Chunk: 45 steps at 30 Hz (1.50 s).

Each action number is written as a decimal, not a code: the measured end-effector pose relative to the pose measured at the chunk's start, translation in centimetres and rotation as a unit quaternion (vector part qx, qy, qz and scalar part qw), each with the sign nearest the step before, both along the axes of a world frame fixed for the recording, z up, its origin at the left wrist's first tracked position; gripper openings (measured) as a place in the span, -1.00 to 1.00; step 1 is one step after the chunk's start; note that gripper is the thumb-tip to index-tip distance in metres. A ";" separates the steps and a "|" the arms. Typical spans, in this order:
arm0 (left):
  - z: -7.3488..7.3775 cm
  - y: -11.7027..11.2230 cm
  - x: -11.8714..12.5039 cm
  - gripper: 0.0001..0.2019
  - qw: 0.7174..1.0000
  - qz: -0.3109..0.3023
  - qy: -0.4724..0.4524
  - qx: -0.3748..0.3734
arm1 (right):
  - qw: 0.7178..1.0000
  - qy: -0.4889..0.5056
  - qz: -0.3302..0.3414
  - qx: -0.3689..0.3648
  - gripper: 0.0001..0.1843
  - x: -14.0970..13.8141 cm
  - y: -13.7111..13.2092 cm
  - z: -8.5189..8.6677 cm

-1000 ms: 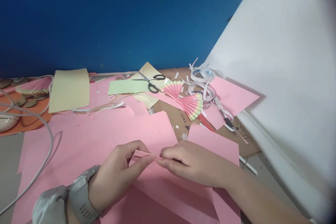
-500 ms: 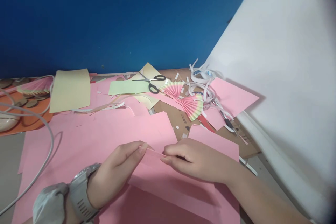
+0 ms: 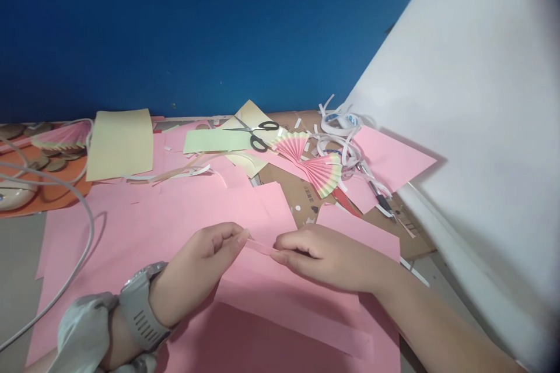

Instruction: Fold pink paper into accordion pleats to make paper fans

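Between my two hands a sheet of pink paper (image 3: 261,246) is pinched along its upper edge, where a narrow band looks folded over. My left hand (image 3: 212,253), with a grey watch on its wrist, grips one end of that edge between thumb and fingers. Thumb and forefinger of my right hand (image 3: 317,257) close on the other end. Below the hands the sheet slopes down over more pink sheets (image 3: 131,233), and a strip shows along its lower edge. Ahead lies a pleated pink fan (image 3: 321,172) with a yellow-green border.
Black-handled scissors (image 3: 258,135) rest on green paper (image 3: 214,141). Curled white strips (image 3: 339,122) and a pen (image 3: 380,198) lie to the right, by a white panel (image 3: 472,99). At left are a yellow sheet (image 3: 120,145), a cable (image 3: 87,245) and a mouse (image 3: 15,195).
Both hands have shifted slightly, still pinching the pink paper. The narrow band between them now shows more clearly. The view has tilted a little, so the tabletop things appear slightly higher.
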<state>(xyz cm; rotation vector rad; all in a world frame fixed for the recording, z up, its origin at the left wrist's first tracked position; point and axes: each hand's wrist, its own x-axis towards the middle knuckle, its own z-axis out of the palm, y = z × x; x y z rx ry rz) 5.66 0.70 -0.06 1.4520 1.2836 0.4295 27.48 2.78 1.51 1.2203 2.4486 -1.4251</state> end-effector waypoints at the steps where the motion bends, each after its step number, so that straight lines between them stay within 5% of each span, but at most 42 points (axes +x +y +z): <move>1: 0.1 0.1 0.0 -0.69 1.000 -0.001 0.003 0.003 | 1.000 0.000 -0.001 0.001 -0.57 0.0 0.0 0.0; 9: 0.1 -0.5 0.8 -0.69 0.997 -0.029 0.048 0.056 | 1.000 0.000 -0.003 0.018 -0.58 -0.3 -0.2 0.3; 18: -0.2 -1.5 1.5 -0.67 0.998 -0.043 0.040 0.005 | 0.996 0.057 0.039 0.048 -0.68 -1.1 -0.5 0.3; 26: 0.2 -0.9 1.0 -0.71 0.995 -0.080 0.058 0.027 | 0.998 -0.004 0.012 0.066 -0.69 -1.1 -0.6 0.4; 34: 1.3 0.3 -0.4 -0.75 0.986 -0.023 0.088 0.136 | 0.986 -0.014 -0.076 0.147 -0.64 0.0 -0.3 1.0; 39: 2.1 1.2 -1.5 -0.80 0.956 -0.105 0.171 0.214 | 0.972 0.006 -0.049 0.230 -0.77 -0.3 0.1 0.1; 45: -0.2 0.6 -0.4 -0.78 0.903 -0.175 0.212 0.330 | 0.961 0.020 0.008 0.276 -0.78 -2.0 -0.1 -0.9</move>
